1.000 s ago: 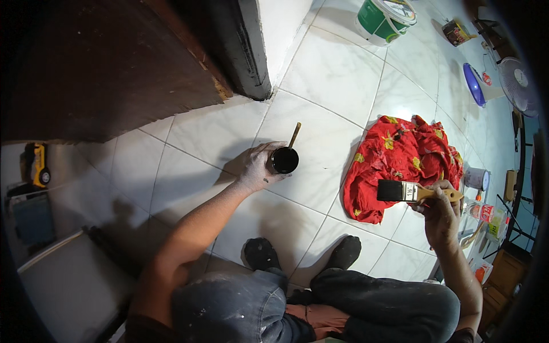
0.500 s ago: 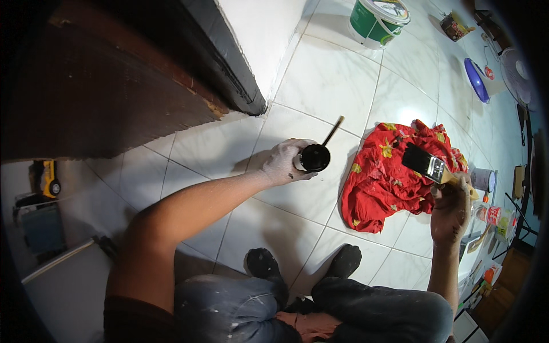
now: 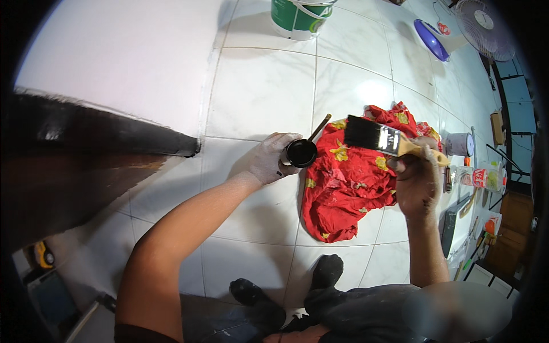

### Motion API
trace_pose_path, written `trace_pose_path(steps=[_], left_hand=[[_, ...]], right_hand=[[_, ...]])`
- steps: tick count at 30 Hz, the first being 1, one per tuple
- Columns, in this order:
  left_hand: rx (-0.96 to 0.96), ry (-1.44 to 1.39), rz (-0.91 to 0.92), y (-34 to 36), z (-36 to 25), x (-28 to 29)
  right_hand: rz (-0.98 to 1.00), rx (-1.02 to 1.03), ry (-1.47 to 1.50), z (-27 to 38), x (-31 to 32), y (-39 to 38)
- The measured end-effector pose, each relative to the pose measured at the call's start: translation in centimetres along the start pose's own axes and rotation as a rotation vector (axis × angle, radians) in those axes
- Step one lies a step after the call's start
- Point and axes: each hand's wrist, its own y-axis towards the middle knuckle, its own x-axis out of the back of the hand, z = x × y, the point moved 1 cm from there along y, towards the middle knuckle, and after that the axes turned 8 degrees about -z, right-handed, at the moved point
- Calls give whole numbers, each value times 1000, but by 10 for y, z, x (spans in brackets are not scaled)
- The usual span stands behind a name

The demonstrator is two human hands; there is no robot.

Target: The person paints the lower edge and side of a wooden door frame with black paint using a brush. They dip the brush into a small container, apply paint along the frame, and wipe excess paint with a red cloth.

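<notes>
My left hand (image 3: 273, 159), dusted with white, grips a small round cup of black paint (image 3: 301, 153). A thin stick (image 3: 320, 127) leans out over the cup's far right side. In my right hand (image 3: 416, 174) is a flat paintbrush (image 3: 391, 140) with black bristles, a silver band and a pale wooden handle. Its bristles point left toward the cup without touching it. Below the brush, a crumpled red cloth (image 3: 349, 188) with yellow flowers lies on the tiled floor (image 3: 257, 86).
A dark wooden door frame (image 3: 114, 128) meets the white wall (image 3: 131, 63) at left. Far off stand a green-and-white bucket (image 3: 300, 20), a purple basin (image 3: 430, 41) and a fan (image 3: 485, 26). Along the right are a paint can (image 3: 459, 144) and a plastic bottle (image 3: 477, 176).
The view has swung to the right, so the door frame and bucket sit further left. My right hand has brought the brush closer to the cup. My left hand keeps its hold.
</notes>
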Motion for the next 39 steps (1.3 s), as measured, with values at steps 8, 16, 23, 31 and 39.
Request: trace_pose_path(steps=[8,16,23,31,39], left_hand=[[42,69,-145,8,13,-14],[336,-211,-220,-10,22,-45],[238,-21,-297,-17,12,-40],[249,91,-384,-22,2,-43],[238,-61,-347,-25,24,-48]], right_hand=[[25,-427,132,-75,-4,1],[-133,-650,239,-153,8,-5],[-222,-624,273,-158,0,-10],[-146,-720,272,-147,6,-18],[408,-342,-1465,-78,84,25]])
